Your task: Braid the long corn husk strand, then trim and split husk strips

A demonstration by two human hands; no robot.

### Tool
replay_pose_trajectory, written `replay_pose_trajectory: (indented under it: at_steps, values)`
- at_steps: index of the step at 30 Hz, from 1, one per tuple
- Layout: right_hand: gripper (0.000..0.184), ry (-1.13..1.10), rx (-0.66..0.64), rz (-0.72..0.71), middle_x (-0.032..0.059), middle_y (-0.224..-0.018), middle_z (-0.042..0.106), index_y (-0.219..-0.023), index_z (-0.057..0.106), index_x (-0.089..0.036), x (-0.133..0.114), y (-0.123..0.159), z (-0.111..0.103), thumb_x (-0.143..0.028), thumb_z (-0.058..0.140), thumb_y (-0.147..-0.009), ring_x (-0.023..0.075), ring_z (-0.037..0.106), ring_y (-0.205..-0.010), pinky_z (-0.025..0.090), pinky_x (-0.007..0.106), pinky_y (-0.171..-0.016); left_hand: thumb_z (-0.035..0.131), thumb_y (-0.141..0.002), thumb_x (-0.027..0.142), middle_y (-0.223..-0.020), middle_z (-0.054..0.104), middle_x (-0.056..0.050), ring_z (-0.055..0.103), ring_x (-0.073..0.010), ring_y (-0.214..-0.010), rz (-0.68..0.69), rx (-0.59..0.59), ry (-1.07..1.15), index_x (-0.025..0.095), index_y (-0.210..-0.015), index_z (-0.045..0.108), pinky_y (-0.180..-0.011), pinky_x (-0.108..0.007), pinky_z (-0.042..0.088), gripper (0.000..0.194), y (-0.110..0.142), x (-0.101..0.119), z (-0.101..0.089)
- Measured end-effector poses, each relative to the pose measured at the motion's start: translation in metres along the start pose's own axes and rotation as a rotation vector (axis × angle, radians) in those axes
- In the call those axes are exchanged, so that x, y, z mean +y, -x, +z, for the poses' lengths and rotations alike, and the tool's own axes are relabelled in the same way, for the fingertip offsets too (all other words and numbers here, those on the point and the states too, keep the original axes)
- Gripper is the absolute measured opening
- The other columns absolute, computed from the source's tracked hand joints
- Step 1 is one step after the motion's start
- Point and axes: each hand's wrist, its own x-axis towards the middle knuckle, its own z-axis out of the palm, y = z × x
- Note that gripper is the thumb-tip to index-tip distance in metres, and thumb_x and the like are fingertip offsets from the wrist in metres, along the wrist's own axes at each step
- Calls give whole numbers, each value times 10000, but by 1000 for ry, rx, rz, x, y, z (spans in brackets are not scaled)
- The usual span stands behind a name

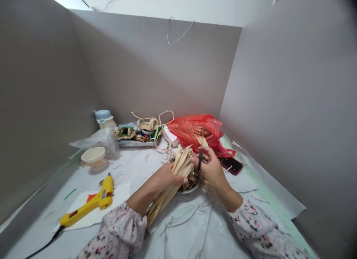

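Note:
My left hand [166, 177] is closed round a bundle of pale dried leaf strips [178, 170], which slants from the table up to the middle of the view. My right hand [210, 166] grips a pair of black-handled scissors [200, 155], blades pointing up, right beside the tips of the strips. Under both hands stands a small white bowl [191, 189] holding strip cuttings.
A yellow glue gun [92, 204] lies on white paper at the left. Beyond it are a paper cup [94, 157], a clear plastic bag [96, 140], a blue-capped bottle [104, 118], a tray of craft bits [138, 134], a red plastic bag [199, 130] and a dark phone [231, 164]. Grey partition walls enclose the table.

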Motion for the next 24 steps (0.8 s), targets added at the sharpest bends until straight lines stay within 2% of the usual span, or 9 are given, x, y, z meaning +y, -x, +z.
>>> replay_pose_trajectory:
  at_steps: [3,7,11,14,19,21,24]
  values:
    - [574,21,-13,22,-15,-813,648,-1084,492,-219,-3,1,1,-289,804,-607,134,622,-662,504,261,-653,781,-570,309,-776,676,-7,591,-174,-708,18,-57,-42,144,-1005,683,-633,-234,432,475,-1,1,1]
    - [537,29,38,22,-32,-741,634,-1063,490,-213,-8,3,2,-350,788,-639,125,585,-587,482,249,-582,806,-538,331,-832,688,-32,597,-180,-721,4,47,-50,123,-1001,668,-639,-242,442,526,0,7,0]
    - [527,31,82,48,-51,-675,597,-1073,482,-218,-6,2,-1,-371,774,-662,118,543,-527,433,220,-485,833,-521,329,-811,696,-50,605,-180,-675,-31,93,95,115,-994,658,-628,-263,465,547,3,11,-4]
    - [511,23,113,76,-51,-667,579,-1061,472,-229,2,0,-3,-395,760,-674,117,524,-490,393,209,-422,843,-519,329,-831,706,-70,628,-199,-697,-38,64,212,114,-986,662,-651,-284,486,545,4,8,-5]
    - [480,-10,129,74,-58,-697,563,-1038,461,-242,9,0,0,-375,755,-684,115,548,-543,428,209,-471,831,-560,319,-788,696,-59,621,-183,-675,-7,-33,204,122,-1017,666,-617,-264,473,524,3,5,0]
    - [481,8,104,84,-67,-676,549,-1038,460,-236,6,1,2,-376,751,-681,113,538,-540,415,205,-462,816,-578,300,-708,670,-32,589,-157,-605,-4,-6,158,127,-1010,668,-544,-237,439,488,2,6,1]
    - [501,126,42,107,-60,-670,557,-1064,469,-220,-4,1,1,-402,735,-680,126,536,-552,382,204,-444,785,-611,298,-641,640,-13,544,-132,-539,15,106,80,121,-983,667,-475,-213,378,428,0,7,-2]
